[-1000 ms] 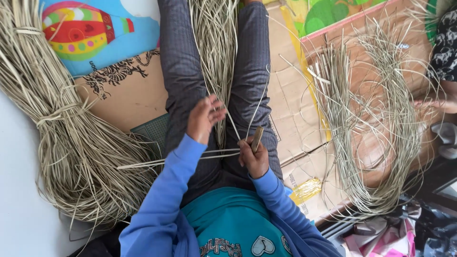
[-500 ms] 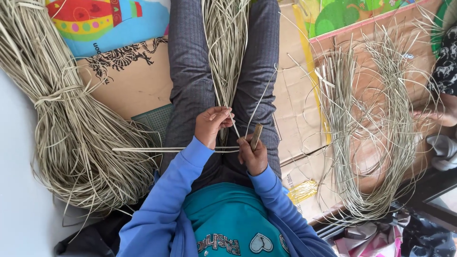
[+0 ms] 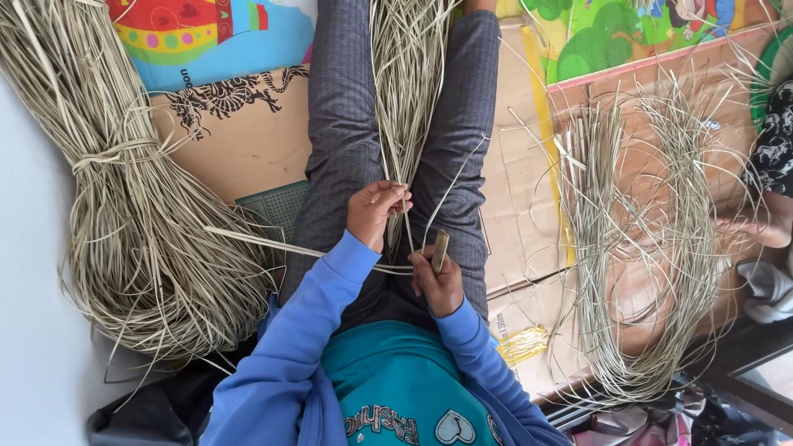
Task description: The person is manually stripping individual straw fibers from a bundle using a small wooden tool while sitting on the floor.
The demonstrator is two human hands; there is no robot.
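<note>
**Hands working dried reed strips over the lap**

The top ends of the reed strips (image 3: 409, 91) between our legs run out of frame, and what our right hand (image 3: 438, 281) grips is partly hidden. Flattened brown cardboard (image 3: 248, 140) and a bright picture mat (image 3: 206, 37) lie beneath. Our left hand (image 3: 376, 211) pinches one strip, fingertips pressed together; our right fingers curl around a small brown stick (image 3: 440, 248).
</note>
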